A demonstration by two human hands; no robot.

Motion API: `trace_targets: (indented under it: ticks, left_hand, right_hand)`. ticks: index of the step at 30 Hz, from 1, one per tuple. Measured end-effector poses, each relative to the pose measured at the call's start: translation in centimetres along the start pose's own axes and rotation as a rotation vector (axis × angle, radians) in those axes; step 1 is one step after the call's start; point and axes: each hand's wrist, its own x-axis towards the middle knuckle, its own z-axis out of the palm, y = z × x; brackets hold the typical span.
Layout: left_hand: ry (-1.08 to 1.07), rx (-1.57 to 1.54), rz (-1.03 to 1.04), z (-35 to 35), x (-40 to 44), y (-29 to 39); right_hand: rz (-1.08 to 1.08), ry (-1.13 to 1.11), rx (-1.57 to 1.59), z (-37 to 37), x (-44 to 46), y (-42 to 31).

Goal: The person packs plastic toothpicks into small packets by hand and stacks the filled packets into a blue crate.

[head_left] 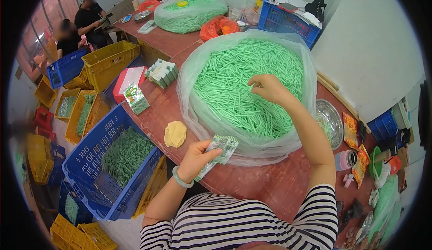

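Close before the striped shirt (225, 218), pinches small packets (226, 147) in the left hand (196, 158), with thumb flat on top. Farther out, extends the right hand (268, 88) over bagged green sticks (238, 65), with fingers half-curled; cannot tell whether gripping any.

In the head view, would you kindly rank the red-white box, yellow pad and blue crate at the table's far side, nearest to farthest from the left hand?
1. Yellow pad, forward left.
2. Red-white box, farther left.
3. Blue crate, far side, right.

Glossy plastic packet (227, 148), shiny metal bowl (336, 120).
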Motion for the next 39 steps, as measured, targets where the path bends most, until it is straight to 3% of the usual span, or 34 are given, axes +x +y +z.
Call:
trace_targets:
  ticks: [2,5,8,14,18,20,23,26,32,39]
  left_hand:
    - [0.011,-0.008,0.003,-0.2,-0.2,-0.1]
    - [0.025,-0.019,-0.002,-0.5,-0.4,-0.3]
    - [0.032,-0.02,-0.01,-0.8,-0.6,-0.4]
    - [0.052,-0.141,-0.007,-1.2,-0.7,-0.3]
    - [0.091,-0.2,0.04,-1.0,0.9,0.5]
    - [0.076,-0.07,0.095,-1.2,2.0,0.7]
    - [0.109,0.028,0.144,-0.6,3.6,1.8]
    - [0.127,-0.001,0.167,0.1,4.9,2.7]
    - [0.105,-0.002,0.172,0.9,5.8,3.0]
    - [0.042,0.069,0.175,1.7,5.7,3.1]
  right_hand:
    - [0.001,-0.13,-0.06,0.2,1.1,-1.1]
    - [-0.283,-0.212,-0.166,1.6,1.6,-1.7]
    - [-0.375,-0.268,-0.314,2.8,1.7,-2.1]
    - [-0.411,-0.157,-0.399,3.2,1.1,-1.3]
    - [-0.403,0.031,-0.294,1.3,0.6,-1.8]
    - [-0.401,0.132,-0.203,0.5,0.0,-1.8]
    - [-0.372,0.095,-0.182,-1.1,-1.3,-2.9]
    - [-0.178,0.041,0.099,-2.4,-3.7,-6.0]
    - [-0.43,0.058,-0.047,-3.2,-5.8,-7.2]
    - [-0.411,-0.014,-0.003,-2.0,-6.2,-8.8]
